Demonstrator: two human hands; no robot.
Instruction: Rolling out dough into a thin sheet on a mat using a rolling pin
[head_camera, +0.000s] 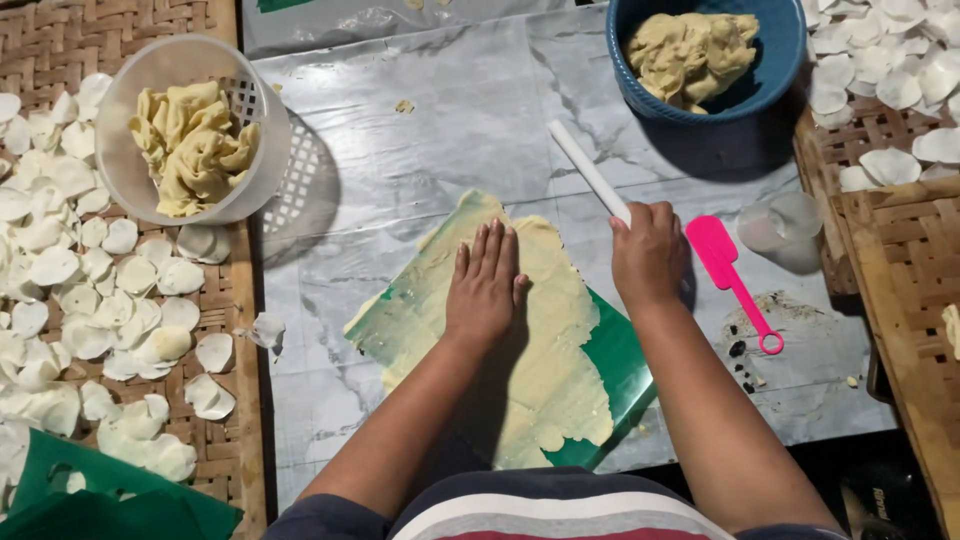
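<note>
While its fingers lay flat and together on the thin dough sheet (545, 350), the left hand (485, 285) steadied it; the right hand (648, 255) clenched a white roller (588, 172). Even pressure would likely prevent tearing over the green mat (618, 365).

Counted: two hands (487, 285), one white rod (588, 170), one pink spatula (733, 275), one blue bowl (640, 90), one white basket (130, 120), one dough sheet (545, 370).

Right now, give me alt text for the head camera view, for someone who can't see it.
A person's left hand presses flat on thin yellow dough spread over a green sheet, while the right hand grips a white rod. Nearby sit a pink spatula, a blue bowl of dough and woven trays of pale discs.
</note>
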